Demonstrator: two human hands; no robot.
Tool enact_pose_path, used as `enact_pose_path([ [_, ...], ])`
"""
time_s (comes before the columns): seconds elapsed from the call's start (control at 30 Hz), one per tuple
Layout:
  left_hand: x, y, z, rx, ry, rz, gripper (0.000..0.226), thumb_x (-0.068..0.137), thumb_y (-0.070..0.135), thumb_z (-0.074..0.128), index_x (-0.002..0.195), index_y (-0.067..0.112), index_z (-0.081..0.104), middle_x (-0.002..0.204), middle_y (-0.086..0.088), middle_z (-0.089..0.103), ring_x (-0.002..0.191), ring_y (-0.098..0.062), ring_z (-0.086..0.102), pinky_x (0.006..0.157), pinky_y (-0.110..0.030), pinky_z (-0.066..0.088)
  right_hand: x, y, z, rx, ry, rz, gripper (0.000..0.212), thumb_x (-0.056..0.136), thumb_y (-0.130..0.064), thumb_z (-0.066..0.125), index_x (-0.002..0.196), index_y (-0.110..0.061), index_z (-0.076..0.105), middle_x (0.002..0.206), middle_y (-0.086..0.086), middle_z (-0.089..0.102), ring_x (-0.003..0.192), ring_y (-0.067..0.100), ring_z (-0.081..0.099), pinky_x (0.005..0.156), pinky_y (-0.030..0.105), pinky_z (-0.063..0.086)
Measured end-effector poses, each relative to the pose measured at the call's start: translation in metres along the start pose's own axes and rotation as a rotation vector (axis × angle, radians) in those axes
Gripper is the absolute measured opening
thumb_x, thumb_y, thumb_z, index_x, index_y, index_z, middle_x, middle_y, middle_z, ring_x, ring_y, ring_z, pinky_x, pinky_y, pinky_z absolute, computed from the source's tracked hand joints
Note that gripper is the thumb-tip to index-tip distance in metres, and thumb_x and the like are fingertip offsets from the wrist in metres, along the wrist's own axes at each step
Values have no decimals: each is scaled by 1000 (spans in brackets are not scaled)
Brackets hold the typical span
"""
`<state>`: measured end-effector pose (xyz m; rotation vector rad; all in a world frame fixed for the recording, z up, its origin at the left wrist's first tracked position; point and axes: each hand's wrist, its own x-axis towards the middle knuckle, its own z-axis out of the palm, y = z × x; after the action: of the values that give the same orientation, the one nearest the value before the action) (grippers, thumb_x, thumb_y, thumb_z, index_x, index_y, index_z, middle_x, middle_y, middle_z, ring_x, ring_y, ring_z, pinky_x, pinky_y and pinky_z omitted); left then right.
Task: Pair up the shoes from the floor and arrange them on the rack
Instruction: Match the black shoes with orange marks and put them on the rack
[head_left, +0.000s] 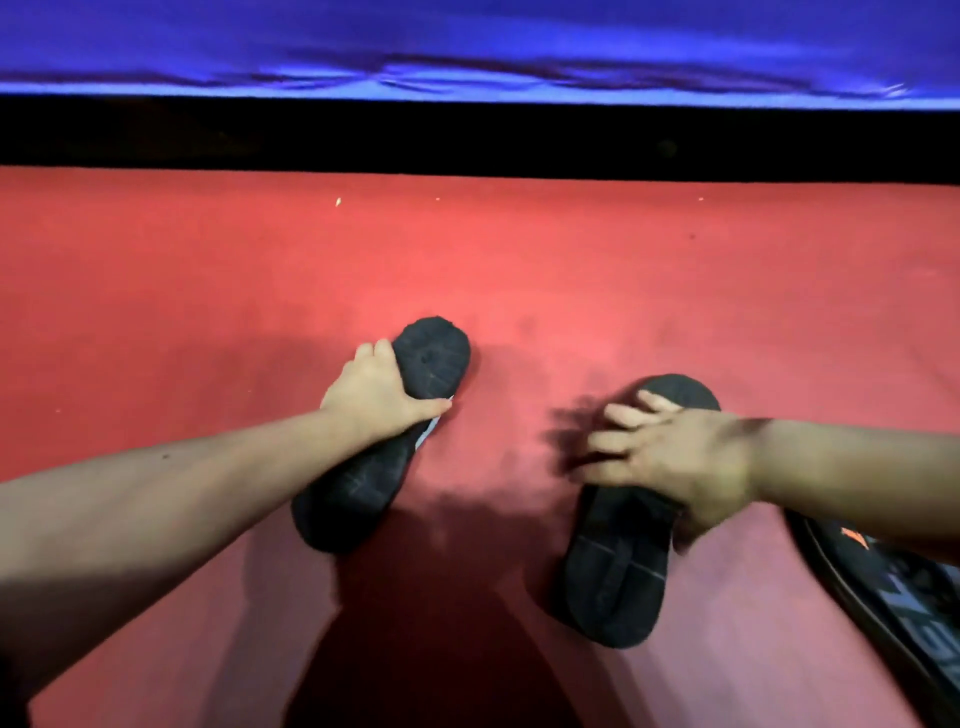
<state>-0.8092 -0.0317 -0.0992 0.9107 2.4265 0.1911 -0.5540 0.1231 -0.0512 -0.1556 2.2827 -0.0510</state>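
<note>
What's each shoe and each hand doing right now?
left shoe: sole up, gripped by the left hand.
right shoe: sole up, under the right hand.
left hand: fingers curled round the left shoe's edge.
right hand: fingers spread over the right shoe, blurred; grip unclear.
printed sandal: lying on the red floor, partly hidden by the right arm.

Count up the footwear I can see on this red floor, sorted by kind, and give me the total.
Black shoes, soles up: 2, the first shoe gripped by the left hand, the second shoe under the right hand.
Black sandal with orange print, at the right edge: 1.
Total: 3.
</note>
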Motion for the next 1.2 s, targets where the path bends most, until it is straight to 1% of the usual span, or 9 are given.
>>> enact_pose_path([
  [0.2,-9,21,-26,-230,159,16,72,55,42,77,111,12,43,105,-5,58,96,-30,59,75,-33,47,-3,-33,37,-55,159,-8,64,79,-21,46,141,-19,31,141,5,39,138,33,26,109,65,12],
  [0.37,-3,45,-81,-703,269,258,102,59,19,79,140,42,21,115,4,58,99,-15,59,91,-30,49,-10,4,22,-100,604,146,86,33,-48,68,113,-18,53,98,2,60,91,31,58,90,60,46],
  [0.5,-7,61,-90,-855,376,420,90,49,20,83,117,45,30,119,4,53,104,-22,62,90,-41,54,-18,37,-3,109,952,431,88,42,-57,75,109,-12,41,102,10,56,99,34,53,94,58,42],
  [0.6,-23,57,-75,-826,400,466,86,51,20,87,112,27,27,112,6,51,99,-14,60,86,-24,51,-23,34,8,281,1073,575,91,46,-74,65,106,-9,43,106,10,54,104,31,43,92,53,40],
  [0.67,-35,51,-72,-727,398,486,87,49,23,88,108,29,25,106,12,48,93,-5,57,84,-15,48,-27,27,20,280,1059,559,89,49,-74,63,106,-8,44,107,9,53,101,31,43,86,50,44],
  [0.8,-46,46,-80,-647,374,451,87,43,34,89,102,31,25,108,-4,54,94,-22,66,77,-41,58,-33,31,18,187,1069,417,78,52,-53,76,107,-11,41,108,8,54,97,32,45,80,47,50],
  [0.97,-45,74,-83,-779,412,449,85,50,19,92,102,21,25,94,9,52,84,-12,65,77,-35,58,-20,35,-24,317,1263,396,83,55,-56,74,116,-9,42,119,15,55,114,34,49,101,50,40],
  [1.07,-50,76,-59,-649,398,475,87,50,23,93,105,20,25,92,15,47,78,3,56,77,-22,53,-10,31,-11,288,1117,474,85,53,-47,79,122,-19,38,127,11,55,120,33,52,98,59,40],
  [1.2,-56,38,-45,-443,303,441,88,48,33,92,103,34,24,96,12,58,85,-15,63,76,-30,50,-19,30,30,88,830,413,43,74,-15,53,116,-22,45,111,3,57,99,30,57,83,39,49],
])
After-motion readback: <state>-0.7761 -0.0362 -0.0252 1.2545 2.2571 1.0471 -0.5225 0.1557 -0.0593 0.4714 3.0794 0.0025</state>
